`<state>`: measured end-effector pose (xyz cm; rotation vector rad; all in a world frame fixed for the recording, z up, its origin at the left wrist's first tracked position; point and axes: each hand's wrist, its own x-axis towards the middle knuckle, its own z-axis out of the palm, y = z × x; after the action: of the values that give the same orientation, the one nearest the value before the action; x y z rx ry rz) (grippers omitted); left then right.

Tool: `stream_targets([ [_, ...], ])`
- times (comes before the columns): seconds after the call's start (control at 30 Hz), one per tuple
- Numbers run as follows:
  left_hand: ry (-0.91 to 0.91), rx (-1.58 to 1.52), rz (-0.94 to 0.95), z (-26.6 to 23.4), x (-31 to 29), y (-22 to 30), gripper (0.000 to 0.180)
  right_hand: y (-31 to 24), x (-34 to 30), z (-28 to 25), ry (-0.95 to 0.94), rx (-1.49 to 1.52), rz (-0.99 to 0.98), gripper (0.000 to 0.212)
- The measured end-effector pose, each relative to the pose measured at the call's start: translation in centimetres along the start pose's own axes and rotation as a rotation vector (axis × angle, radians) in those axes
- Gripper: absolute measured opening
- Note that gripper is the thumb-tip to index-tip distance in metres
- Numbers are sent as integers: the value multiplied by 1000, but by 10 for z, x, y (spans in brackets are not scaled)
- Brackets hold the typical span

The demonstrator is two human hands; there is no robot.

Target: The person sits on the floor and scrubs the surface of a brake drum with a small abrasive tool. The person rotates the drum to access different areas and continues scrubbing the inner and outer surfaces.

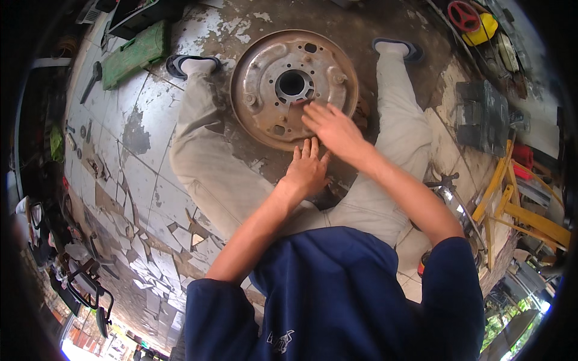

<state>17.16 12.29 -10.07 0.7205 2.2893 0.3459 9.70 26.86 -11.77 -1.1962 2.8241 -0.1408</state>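
Note:
Between my outstretched legs, a round, rusty drum brake backing plate (260, 114) lies on the floor, its ribbed face up and a large hole at its centre. My right hand (335, 130) reaches over its lower right part, slightly blurred. Under those fingertips, beside the centre hole, shows the edge of a thin reddish piece (298, 103); most of it is covered, and its kind is unclear. My left hand (308, 170) rests at the near rim, fingers stretched out and fingertips on the edge, with nothing seen in it.
A green case (133, 55) lies at the far left near a dark open box (147, 17). To the right are a dark toolbox (481, 118) and a yellow frame (533, 221). Broken tiles (159, 265) cover the floor at left.

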Motion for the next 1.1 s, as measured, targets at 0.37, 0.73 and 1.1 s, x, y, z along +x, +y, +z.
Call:
stream_targets([
  [0.37,96,67,-51,20,-6,12,72,5,-11,5,80,31,-22,46],
  [0.73,63,-32,-19,7,3,3,69,11,-1,3,88,42,144,47],
  [1.1,51,-40,46,6,4,-10,67,22,-1,-3,110,29,153,45],
])
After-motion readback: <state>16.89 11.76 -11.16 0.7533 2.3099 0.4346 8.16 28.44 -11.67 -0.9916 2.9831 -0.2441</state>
